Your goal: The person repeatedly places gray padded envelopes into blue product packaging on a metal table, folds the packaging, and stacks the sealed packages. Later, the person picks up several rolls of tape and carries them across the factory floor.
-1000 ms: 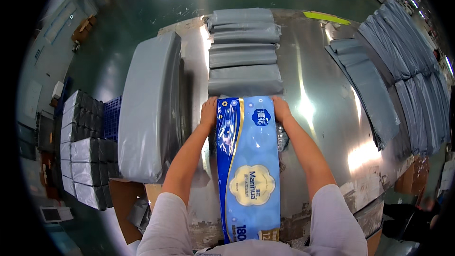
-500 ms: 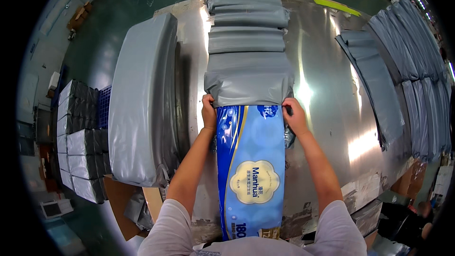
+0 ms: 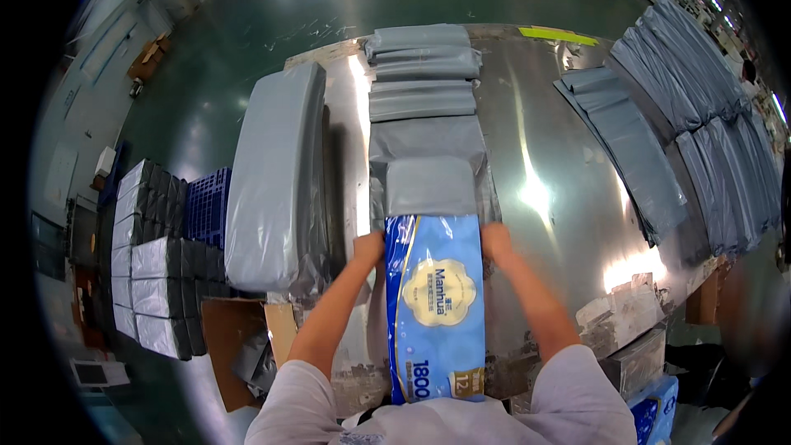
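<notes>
A long blue and white pack of tissue rolls (image 3: 434, 297) lies lengthwise on the shiny metal table (image 3: 560, 156) in front of me. Its far end sits inside the mouth of a grey plastic mailer bag (image 3: 430, 166). My left hand (image 3: 368, 249) grips the pack's left side near the bag's mouth. My right hand (image 3: 497, 243) grips the right side at the same height. Beyond the bag lie more grey bags (image 3: 420, 62), folded and overlapping in a row.
A tall stack of flat grey bags (image 3: 276, 177) lies to the left of the pack. More grey bags (image 3: 684, 115) fan out at the table's right. Wrapped parcels (image 3: 152, 264) and a blue crate (image 3: 206, 202) stand on the green floor at left.
The pack has slid farther into the grey bag, which now covers its far end. Both hands moved forward with it.
</notes>
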The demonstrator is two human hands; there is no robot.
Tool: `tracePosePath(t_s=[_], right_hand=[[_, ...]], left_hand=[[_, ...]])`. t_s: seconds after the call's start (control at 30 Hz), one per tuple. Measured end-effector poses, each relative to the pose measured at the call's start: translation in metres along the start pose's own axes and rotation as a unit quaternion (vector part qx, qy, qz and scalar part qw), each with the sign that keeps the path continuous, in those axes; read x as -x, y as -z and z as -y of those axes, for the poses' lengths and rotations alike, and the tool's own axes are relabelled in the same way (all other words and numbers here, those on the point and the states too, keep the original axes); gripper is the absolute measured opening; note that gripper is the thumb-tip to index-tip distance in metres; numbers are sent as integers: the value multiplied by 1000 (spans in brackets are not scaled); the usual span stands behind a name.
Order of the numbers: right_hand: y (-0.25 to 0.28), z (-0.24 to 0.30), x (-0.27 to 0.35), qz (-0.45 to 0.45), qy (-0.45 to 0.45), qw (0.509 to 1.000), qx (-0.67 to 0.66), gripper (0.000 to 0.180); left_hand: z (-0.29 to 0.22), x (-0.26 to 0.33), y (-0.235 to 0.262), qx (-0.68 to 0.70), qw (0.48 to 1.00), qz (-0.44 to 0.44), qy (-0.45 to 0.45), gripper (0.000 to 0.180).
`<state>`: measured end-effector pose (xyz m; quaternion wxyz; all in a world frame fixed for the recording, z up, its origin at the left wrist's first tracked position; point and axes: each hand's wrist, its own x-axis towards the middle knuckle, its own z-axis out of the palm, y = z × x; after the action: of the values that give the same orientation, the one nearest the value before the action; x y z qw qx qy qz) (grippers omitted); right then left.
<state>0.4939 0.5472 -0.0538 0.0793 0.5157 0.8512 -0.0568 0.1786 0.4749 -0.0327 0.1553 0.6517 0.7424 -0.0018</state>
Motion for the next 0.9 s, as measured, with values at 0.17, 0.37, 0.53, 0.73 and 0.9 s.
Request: tracePosePath(t_s=[0.17,0.37,0.53,0.73,0.9], right_hand=[[-64,59,233,-43,-9,982,-184,12],[-94,93,387,117,18,968,-222,17],[-13,90,318,359,89,926,-75,39],[6,53,247,139,-118,939,-292,24],[-43,47,367,174,-141,850,-476,39]], left_hand=[[-10,219,-57,28,991,130,-17,20],[-20,362,-59,-3,952,297,-80,23],[-7,314,-86,-2,916,369,-155,33],[-8,241,-51,178,977,115,-16,33],[38,360,-62,220,886,409,16,54]])
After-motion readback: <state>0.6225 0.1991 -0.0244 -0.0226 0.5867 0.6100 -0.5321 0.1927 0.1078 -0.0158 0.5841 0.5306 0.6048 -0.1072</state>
